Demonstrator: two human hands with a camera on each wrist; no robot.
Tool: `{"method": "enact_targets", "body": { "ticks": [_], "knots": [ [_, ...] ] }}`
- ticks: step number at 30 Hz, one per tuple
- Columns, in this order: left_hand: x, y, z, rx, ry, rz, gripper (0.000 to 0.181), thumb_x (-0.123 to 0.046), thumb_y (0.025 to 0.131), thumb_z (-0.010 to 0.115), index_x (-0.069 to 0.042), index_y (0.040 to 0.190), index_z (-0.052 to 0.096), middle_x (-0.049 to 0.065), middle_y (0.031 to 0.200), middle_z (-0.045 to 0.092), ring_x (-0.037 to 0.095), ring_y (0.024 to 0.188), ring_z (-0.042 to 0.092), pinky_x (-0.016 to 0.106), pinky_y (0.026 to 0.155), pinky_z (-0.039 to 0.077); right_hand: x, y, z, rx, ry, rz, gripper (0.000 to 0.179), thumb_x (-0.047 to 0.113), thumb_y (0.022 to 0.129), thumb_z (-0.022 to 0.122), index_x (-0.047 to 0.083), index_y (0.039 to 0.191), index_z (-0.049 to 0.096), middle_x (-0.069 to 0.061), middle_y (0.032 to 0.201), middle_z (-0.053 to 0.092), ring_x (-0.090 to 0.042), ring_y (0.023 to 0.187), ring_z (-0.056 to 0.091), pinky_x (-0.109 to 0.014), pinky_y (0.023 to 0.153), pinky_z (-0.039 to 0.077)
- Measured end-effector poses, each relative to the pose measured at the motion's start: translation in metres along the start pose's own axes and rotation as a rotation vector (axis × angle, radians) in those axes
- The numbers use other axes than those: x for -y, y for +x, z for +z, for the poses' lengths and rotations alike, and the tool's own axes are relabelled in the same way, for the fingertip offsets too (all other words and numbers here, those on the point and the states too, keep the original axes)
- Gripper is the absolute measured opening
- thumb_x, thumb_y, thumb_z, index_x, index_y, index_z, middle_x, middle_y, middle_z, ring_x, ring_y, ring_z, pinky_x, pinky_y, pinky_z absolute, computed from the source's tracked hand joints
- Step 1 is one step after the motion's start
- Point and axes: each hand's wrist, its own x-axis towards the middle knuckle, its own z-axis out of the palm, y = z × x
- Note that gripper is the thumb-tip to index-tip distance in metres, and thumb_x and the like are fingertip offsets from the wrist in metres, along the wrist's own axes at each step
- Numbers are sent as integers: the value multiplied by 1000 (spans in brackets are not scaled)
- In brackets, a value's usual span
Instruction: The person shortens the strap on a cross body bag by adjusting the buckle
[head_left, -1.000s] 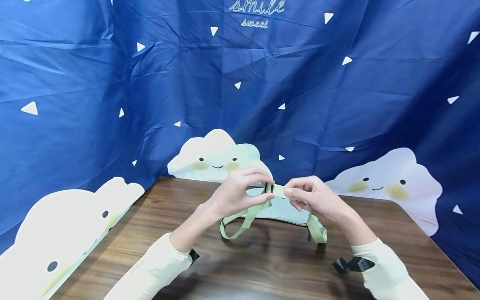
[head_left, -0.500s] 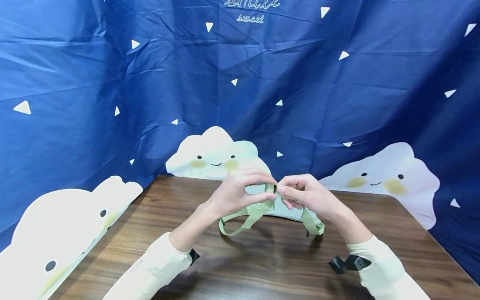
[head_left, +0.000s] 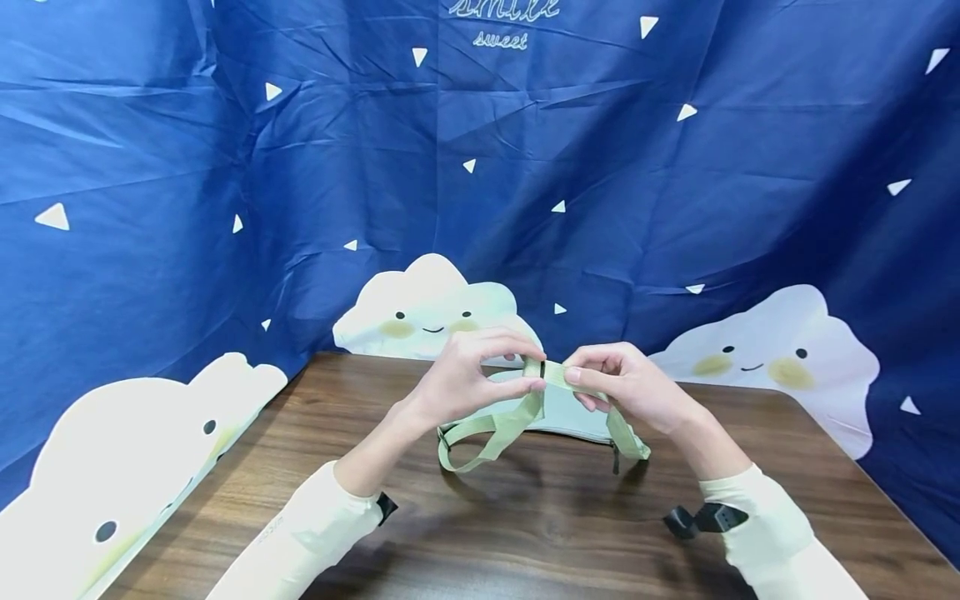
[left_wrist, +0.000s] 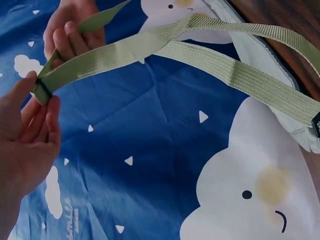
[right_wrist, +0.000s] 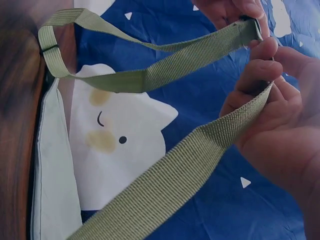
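Observation:
A pale mint bag (head_left: 566,419) with a dark zipper edge lies on the table, its light green webbing straps raised above it. My left hand (head_left: 461,379) pinches a dark strap buckle (left_wrist: 43,90) between thumb and fingertips. From that buckle a looped strap (head_left: 510,427) hangs down toward the bag's left end. To the right, my right hand (head_left: 633,385) pinches a short flat stretch of strap (head_left: 555,374) close beside the buckle. Below this hand the right strap (right_wrist: 170,185) runs down to the bag. Fingers partly hide how the webbing passes through the buckle.
The brown wood-grain table (head_left: 525,525) spans the front. Behind it hangs a blue curtain (head_left: 495,208) with white triangles and smiling clouds. Dark devices, one being a wrist camera (head_left: 705,521), are strapped at both sleeves.
My right hand first moved left up against the buckle, then drew back right, so a stretch of strap shows between the hands again. My left hand keeps its pinch on the buckle.

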Motion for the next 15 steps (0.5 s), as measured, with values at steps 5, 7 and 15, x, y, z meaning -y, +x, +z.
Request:
{"method": "enact_targets", "body": {
  "ticks": [5, 7, 15],
  "knots": [
    [-2, -2, 5, 45, -26, -1, 29, -11, 84, 86, -5, 110, 75, -1, 103, 71, 10, 99, 63, 27, 87, 52, 2, 2, 9, -16, 10, 29, 12, 10, 103, 61, 2, 102, 71, -13, 63, 52, -22, 54, 42, -35, 49, 37],
    [-2, -2, 5, 58, -17, 6, 29, -11, 85, 85, -5, 110, 75, 0, 104, 71, 10, 100, 63, 27, 89, 52, 2, 2, 11, -19, 5, 33, 12, 11, 103, 61, 2, 102, 71, -13, 63, 53, -22, 54, 43, -36, 49, 38],
    [0, -1, -1, 12, 38, -10, 29, -13, 80, 88, -6, 106, 76, -2, 101, 72, 6, 98, 63, 26, 82, 54, 0, 0, 0, 19, -30, 30, 13, 10, 103, 59, 3, 100, 69, -15, 65, 54, -25, 56, 48, -44, 48, 35]
  ]
}}
